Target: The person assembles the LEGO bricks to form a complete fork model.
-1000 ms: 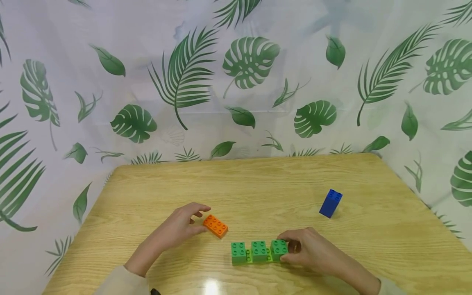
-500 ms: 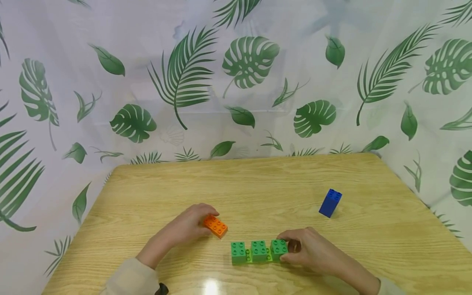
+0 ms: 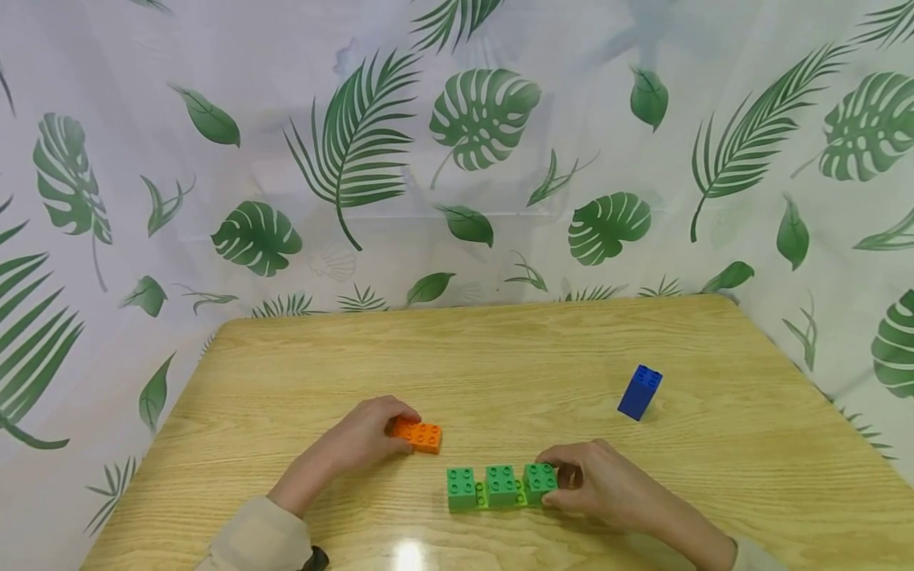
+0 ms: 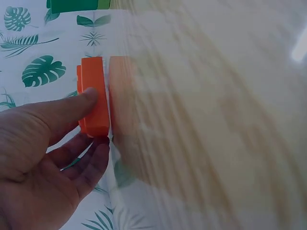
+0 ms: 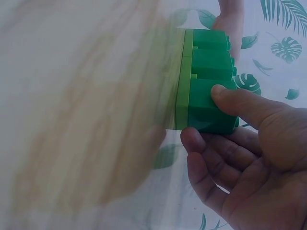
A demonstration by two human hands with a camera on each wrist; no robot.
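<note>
My left hand (image 3: 374, 432) pinches an orange toy brick (image 3: 423, 437) with two rows of studs by its left end. In the left wrist view the thumb presses one side of this orange brick (image 4: 93, 108), which is at or just above the table. Nearer the front lies a row of three green bricks (image 3: 501, 484) set with gaps on a flat light-green base (image 3: 481, 496). The right hand (image 3: 600, 484) grips the rightmost green brick (image 3: 539, 482) between thumb and fingers. In the right wrist view, the thumb lies on that green brick (image 5: 211, 108).
A tall dark-blue block (image 3: 639, 393) with studs on top stands further back on the right. Around the wooden table (image 3: 457, 349) hangs a white leaf-print cloth (image 3: 400, 174). Light reflects off the tabletop near its front.
The left hand has moved right, its fingers have closed round the orange brick, and the brick has turned to lie nearly level with the green row. The right hand keeps its place.
</note>
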